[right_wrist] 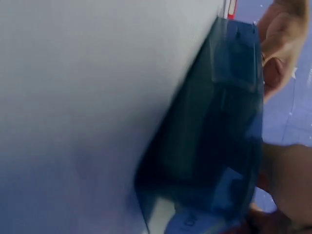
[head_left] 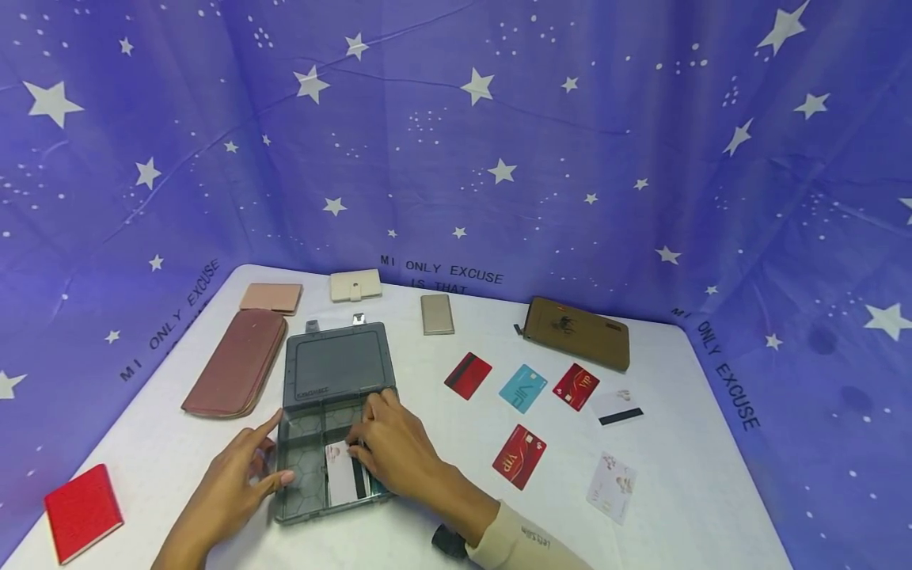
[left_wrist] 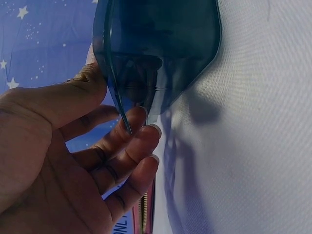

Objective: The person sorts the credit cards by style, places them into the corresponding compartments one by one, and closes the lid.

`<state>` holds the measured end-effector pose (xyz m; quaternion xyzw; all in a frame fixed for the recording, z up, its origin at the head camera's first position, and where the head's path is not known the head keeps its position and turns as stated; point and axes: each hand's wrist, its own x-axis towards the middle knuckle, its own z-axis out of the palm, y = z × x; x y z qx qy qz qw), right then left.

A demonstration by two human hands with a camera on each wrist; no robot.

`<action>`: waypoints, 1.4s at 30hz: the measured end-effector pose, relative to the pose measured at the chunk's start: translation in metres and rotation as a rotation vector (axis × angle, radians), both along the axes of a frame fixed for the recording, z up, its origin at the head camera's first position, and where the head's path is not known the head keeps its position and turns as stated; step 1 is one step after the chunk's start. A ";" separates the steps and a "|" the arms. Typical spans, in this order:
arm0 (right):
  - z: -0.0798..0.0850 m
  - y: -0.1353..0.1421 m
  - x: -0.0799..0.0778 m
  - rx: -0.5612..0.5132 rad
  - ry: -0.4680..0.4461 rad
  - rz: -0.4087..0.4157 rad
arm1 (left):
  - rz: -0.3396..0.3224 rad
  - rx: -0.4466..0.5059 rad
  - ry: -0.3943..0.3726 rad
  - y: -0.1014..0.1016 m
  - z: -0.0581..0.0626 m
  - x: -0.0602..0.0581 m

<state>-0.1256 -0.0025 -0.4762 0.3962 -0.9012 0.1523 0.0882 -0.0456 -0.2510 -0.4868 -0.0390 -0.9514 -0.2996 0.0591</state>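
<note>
A clear grey plastic storage box (head_left: 302, 516) with dividers lies with its hinged lid (head_left: 342, 366) folded back. In its front right compartment sits a white card (head_left: 342, 475) with a black stripe, and a sliver of another card shows beside it. My right hand (head_left: 399, 447) reaches over the box's right side and pinches the white card near its upper edge; part of the card is hidden under the fingers. My left hand (head_left: 231, 483) holds the box's left wall, thumb over the rim and index finger at the rear corner. In the left wrist view, the remaining fingers (left_wrist: 131, 156) curl loosely beside it.
Several cards, among them a blue card (head_left: 523, 388) and a red card (head_left: 520, 457), lie right of the box. A brown wallet (head_left: 577, 332) is behind them. Left are a maroon wallet (head_left: 238, 364) and a red booklet (head_left: 84, 513). Small card holders (head_left: 356, 285) line the back.
</note>
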 end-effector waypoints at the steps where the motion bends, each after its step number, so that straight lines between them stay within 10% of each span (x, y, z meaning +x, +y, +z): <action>1: 0.000 0.002 -0.001 0.024 -0.007 0.013 | 0.002 -0.001 -0.002 0.000 0.000 0.001; 8: 0.003 0.024 -0.021 -0.230 -0.349 0.050 | -0.004 0.006 -0.006 -0.002 0.000 0.001; 13: 0.005 0.056 -0.052 -0.397 -0.482 -0.098 | -0.010 0.011 -0.002 -0.001 -0.001 0.001; 21: -0.004 0.115 -0.092 -0.200 -0.401 -0.555 | -0.008 0.005 -0.010 0.000 0.000 0.000; 26: -0.008 0.130 -0.099 -0.059 -0.392 -0.675 | -0.009 0.005 -0.012 0.000 0.000 0.000; 32: -0.010 0.125 -0.098 -0.106 -0.439 -0.633 | -0.007 0.012 -0.017 0.001 0.000 0.001; 42: 0.009 0.085 -0.074 -0.610 -0.391 -0.364 | -0.005 0.022 -0.018 0.001 0.001 0.001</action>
